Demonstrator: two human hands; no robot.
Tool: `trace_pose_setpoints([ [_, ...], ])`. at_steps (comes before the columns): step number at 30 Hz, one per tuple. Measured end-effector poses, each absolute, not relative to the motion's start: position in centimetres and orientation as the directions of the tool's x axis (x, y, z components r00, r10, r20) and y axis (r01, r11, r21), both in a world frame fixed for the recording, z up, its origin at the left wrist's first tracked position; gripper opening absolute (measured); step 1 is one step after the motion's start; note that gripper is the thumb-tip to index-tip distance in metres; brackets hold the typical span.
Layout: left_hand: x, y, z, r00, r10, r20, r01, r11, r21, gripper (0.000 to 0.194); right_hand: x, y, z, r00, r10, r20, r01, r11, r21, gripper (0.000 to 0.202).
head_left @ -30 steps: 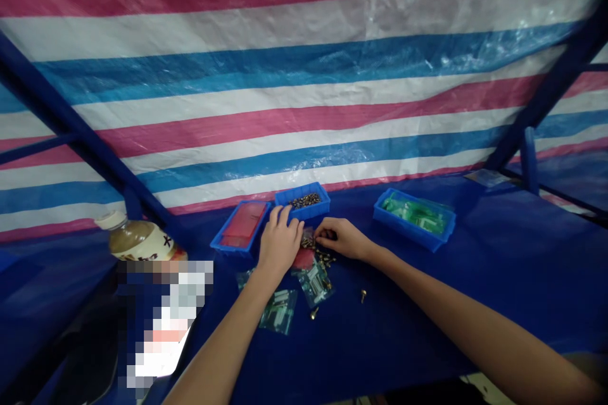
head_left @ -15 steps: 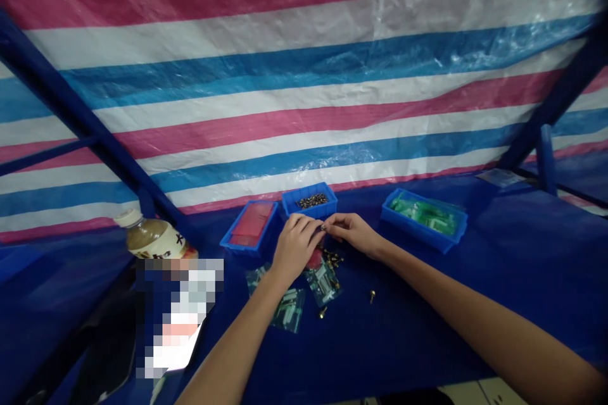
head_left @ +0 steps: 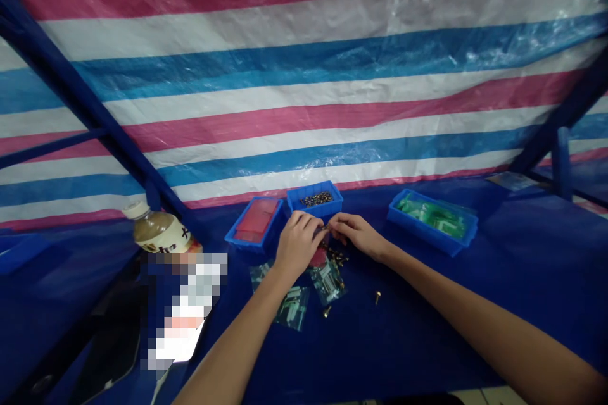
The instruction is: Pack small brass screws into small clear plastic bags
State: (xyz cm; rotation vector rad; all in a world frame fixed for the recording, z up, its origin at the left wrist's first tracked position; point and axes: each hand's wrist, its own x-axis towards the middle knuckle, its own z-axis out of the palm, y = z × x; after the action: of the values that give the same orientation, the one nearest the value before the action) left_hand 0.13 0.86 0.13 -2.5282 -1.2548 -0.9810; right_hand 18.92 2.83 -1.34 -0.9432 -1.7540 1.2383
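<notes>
My left hand (head_left: 298,244) and my right hand (head_left: 360,235) meet fingertip to fingertip in front of the middle bin. Both are pinched closed around a small metal piece (head_left: 325,227), mostly covered by the fingers. Below them lies a loose pile of brass-coloured screws (head_left: 339,257), beside a red piece (head_left: 318,258) partly hidden by my left hand. Clear bags with pale strip-shaped parts rest near my left wrist: one bag (head_left: 327,283) under the pile, another bag (head_left: 292,308) nearer me. Two single screws lie apart, a right screw (head_left: 377,297) and a left screw (head_left: 327,311).
Along the back stand a blue bin (head_left: 231,239) of red pieces, a blue bin (head_left: 291,197) of small metal parts and a blue bin (head_left: 430,237) of green bags. A bottle (head_left: 161,231) and a partly blurred phone (head_left: 183,335) are at left.
The whole scene has shifted slightly right in view. My hands stay together over the same spot, and my right fingers have curled a little more around the small metal piece.
</notes>
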Motion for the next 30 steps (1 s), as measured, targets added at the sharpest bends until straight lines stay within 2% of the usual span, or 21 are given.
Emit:
trace_pose_setpoints([
  [5,0.1,1.0,-0.2,0.489,0.658,0.573,0.740,-0.661,0.127,0.009,19.0,2.8,-1.7,-0.426,0.862,0.275,0.330,0.431,-0.840,0.022],
  [10,0.1,0.9,0.0,0.523,0.625,0.580,0.717,-0.691,0.097,0.013,18.9,2.3,-1.2,-0.439,0.842,0.314,0.340,0.479,-0.809,0.020],
  [12,-0.1,0.9,0.2,0.475,0.618,0.627,0.744,-0.662,0.089,0.021,18.8,2.0,-0.4,-0.337,0.853,0.400,0.356,0.508,-0.784,0.022],
  [15,-0.7,1.2,0.5,0.343,0.625,0.701,0.826,-0.556,0.091,0.031,18.4,2.4,0.6,-0.092,0.846,0.526,0.465,0.503,-0.729,0.026],
  [18,-1.2,1.4,0.7,0.250,0.643,0.724,0.885,-0.454,0.097,0.033,18.3,3.6,0.1,0.023,0.838,0.545,0.593,0.427,-0.682,0.031],
  [20,-1.3,1.4,0.8,0.226,0.654,0.722,0.906,-0.413,0.090,0.032,18.5,4.1,-0.8,-0.018,0.859,0.512,0.645,0.401,-0.651,0.030],
  [24,-1.2,1.4,0.8,0.224,0.650,0.726,0.922,-0.383,0.059,0.029,19.2,3.8,-1.8,-0.244,0.874,0.420,0.642,0.470,-0.606,0.025],
  [27,-1.1,1.4,0.6,0.229,0.642,0.732,0.922,-0.384,0.048,0.029,19.3,2.9,-1.5,-0.413,0.832,0.371,0.574,0.554,-0.604,0.023],
  [30,-1.1,1.5,0.4,0.250,0.644,0.723,0.919,-0.394,0.033,0.030,18.8,2.2,-1.2,-0.513,0.781,0.357,0.562,0.619,-0.548,0.024],
])
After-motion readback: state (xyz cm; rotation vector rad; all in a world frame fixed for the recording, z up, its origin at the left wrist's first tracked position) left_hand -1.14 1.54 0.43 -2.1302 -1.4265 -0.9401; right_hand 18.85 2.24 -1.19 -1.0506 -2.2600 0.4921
